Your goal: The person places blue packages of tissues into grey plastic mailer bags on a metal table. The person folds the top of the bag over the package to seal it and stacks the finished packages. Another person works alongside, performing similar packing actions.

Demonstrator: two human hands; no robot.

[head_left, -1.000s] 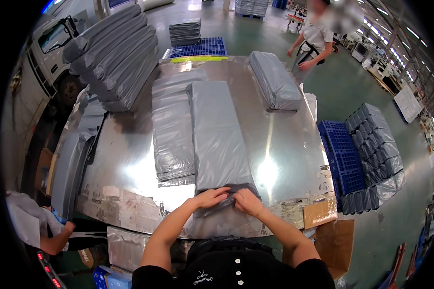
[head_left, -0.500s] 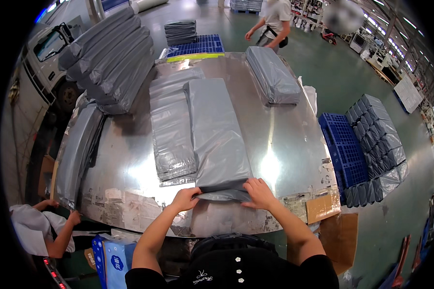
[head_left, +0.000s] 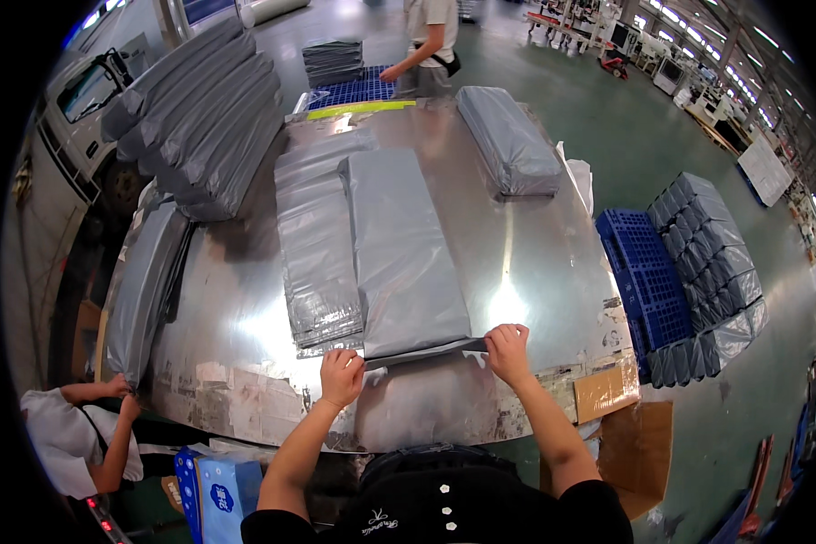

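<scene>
Currently two hands (head_left: 343, 376) (head_left: 509, 352) pinching one grey bag (head_left: 403, 254).

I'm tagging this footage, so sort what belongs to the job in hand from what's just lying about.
Job in hand:
grey package, its near flap held by left hand and right hand
flat grey bags beside it, likely

Lying about:
cardboard box
blue pack
white truck

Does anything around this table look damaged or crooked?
Yes: ragged, uneven patches along the near edge of the metal tabletop look worn against its smooth middle. The tall stack of gray packages also appears to lean, though the fisheye lens may exaggerate that. The central gray package shows no obvious damage.
</scene>
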